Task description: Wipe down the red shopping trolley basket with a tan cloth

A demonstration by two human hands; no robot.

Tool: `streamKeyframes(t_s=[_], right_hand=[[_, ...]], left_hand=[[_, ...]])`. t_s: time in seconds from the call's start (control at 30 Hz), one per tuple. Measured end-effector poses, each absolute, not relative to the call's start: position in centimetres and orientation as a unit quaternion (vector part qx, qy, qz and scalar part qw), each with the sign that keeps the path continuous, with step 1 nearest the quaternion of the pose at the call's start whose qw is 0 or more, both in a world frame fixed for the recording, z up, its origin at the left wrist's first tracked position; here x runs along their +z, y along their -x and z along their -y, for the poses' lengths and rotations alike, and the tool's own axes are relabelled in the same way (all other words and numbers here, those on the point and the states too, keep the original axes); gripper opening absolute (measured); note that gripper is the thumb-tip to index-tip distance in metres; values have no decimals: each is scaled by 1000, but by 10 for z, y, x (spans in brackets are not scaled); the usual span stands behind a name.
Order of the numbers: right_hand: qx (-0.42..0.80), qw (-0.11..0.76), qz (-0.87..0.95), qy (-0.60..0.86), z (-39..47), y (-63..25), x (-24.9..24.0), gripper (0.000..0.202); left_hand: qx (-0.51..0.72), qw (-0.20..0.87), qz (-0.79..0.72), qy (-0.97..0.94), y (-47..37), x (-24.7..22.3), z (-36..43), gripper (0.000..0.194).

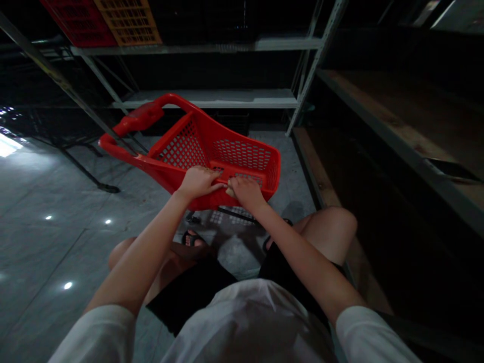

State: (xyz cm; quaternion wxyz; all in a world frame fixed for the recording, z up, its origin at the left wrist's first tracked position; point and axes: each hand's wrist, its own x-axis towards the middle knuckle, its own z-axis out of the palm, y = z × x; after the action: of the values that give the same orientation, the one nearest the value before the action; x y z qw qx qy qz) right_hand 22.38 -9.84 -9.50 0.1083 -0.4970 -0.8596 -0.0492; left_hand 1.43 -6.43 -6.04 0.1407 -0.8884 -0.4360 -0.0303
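A red plastic shopping cart (212,202) stands in front of my knees, its looped handle up at the left and its latticed basket open at the top. My left hand (199,181) is closed over the near rim, thumb toward the right. Just right of it, my right hand (247,191) presses on the same rim with its fingers bent over a small pale yellowish pad (230,189), perhaps a sponge or folded cloth. Most of that pad is hidden under the fingers. Inside the basket I see only its perforated floor and walls.
Behind the cart runs a metal rack (212,99) carrying a red crate (81,22) and a yellow crate (130,22) on its upper level. Wooden-topped shelving (378,116) stands close along my right. Grey tiled floor (45,222) stretches to the left, where a thin black leg (85,174) juts out.
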Motion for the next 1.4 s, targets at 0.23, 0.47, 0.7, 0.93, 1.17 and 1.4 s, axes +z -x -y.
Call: streamKeyframes(t_s=[0.23, 0.47, 0.7, 0.93, 1.17, 1.4], right_hand=[[-91, 125, 884, 442, 127, -306, -109, 21], [-97, 158, 893, 410, 140, -344, -128, 18], [-32, 153, 856, 492, 107, -265, -120, 26], [-46, 122, 890, 438, 93, -199, -113, 31], [-94, 81, 931, 342, 62, -237, -114, 30], [-88, 84, 918, 377, 20, -343, -117, 30]], left_hand=[[-76, 176, 424, 885, 5, -73, 72, 55], [-75, 174, 415, 890, 22, -80, 63, 48], [-38, 126, 431, 893, 42, -60, 16, 40], [-68, 49, 379, 922, -3, -79, 67, 33], [-148, 2, 469, 870, -1, -100, 94, 36], [-196, -80, 408, 888, 0, -105, 86, 45]])
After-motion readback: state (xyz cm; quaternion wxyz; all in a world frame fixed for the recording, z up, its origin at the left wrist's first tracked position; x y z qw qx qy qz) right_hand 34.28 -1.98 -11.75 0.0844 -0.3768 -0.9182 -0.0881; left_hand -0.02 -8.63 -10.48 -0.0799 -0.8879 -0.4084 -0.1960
